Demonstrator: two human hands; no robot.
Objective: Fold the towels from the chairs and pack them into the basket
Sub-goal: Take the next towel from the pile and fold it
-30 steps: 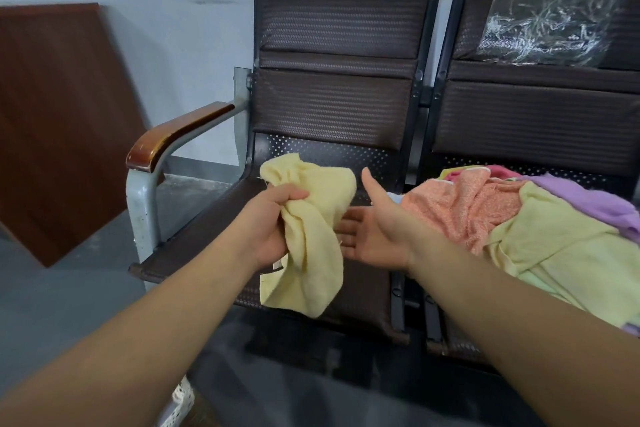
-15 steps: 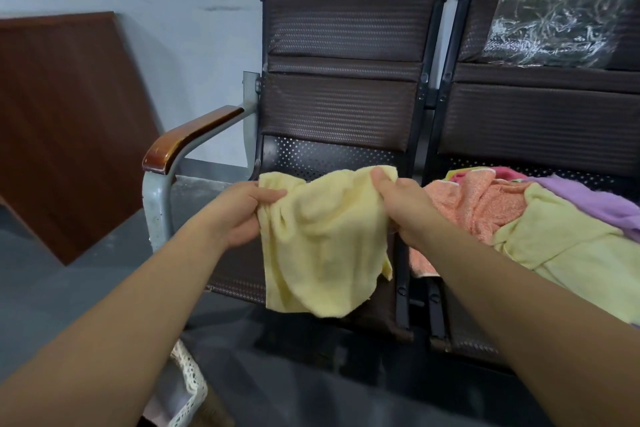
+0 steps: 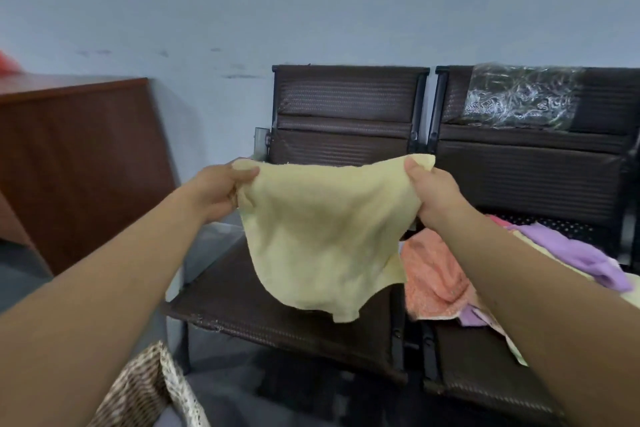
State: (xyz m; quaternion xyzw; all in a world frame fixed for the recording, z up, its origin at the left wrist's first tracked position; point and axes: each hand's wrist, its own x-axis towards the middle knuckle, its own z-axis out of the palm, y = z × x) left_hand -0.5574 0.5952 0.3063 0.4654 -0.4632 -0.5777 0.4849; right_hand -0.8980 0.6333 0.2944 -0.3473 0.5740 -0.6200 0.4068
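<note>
Single view, head-worn, wide-angle; looks forward and somewhat down at the chairs [image 3: 346, 97] from close range; wall [image 3: 311, 10] fills the upper field; basket [image 3: 145, 392] at lower-left edge.

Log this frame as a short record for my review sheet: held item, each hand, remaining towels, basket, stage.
held item: yellow towel, spread open, hanging in the air in front of the left chair
left hand: pinches the towel's upper left corner
right hand: pinches the upper right corner
remaining towels: orange towel, purple towel and others heaped on the right chair
basket: woven, lower left, partly in view; contents not visible
stage: towel opened flat, not yet folded
</note>
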